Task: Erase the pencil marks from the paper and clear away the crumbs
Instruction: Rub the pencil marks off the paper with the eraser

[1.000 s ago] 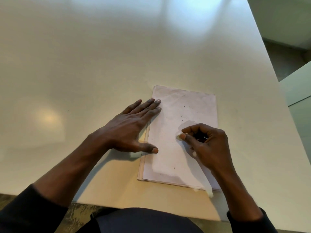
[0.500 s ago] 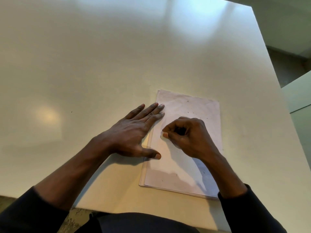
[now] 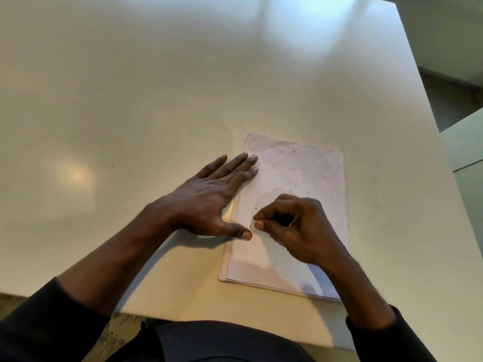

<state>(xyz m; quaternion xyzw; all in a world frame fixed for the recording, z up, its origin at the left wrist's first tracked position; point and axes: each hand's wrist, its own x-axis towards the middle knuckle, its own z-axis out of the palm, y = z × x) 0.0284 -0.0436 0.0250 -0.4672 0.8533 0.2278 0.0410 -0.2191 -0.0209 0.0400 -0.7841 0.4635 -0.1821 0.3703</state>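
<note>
White paper (image 3: 300, 165) crumb-speckled; left hand (image 3: 206, 197) flat on edge; right hand (image 3: 300, 231) pinches eraser (image 3: 252, 226).

A thin stack of paper (image 3: 321, 163) is seen on the white table (image 3: 156, 100), right of centre in the lower half of the frame. The left hand (image 3: 206, 197) is laid flat across the stack's left edge, its thumb tip set on the sheet. A small pale eraser (image 3: 252, 225) is pinched by the right hand (image 3: 300, 231) against the top sheet, just beside that thumb. Dark crumbs (image 3: 303, 169) are scattered over the sheet's upper part
</note>
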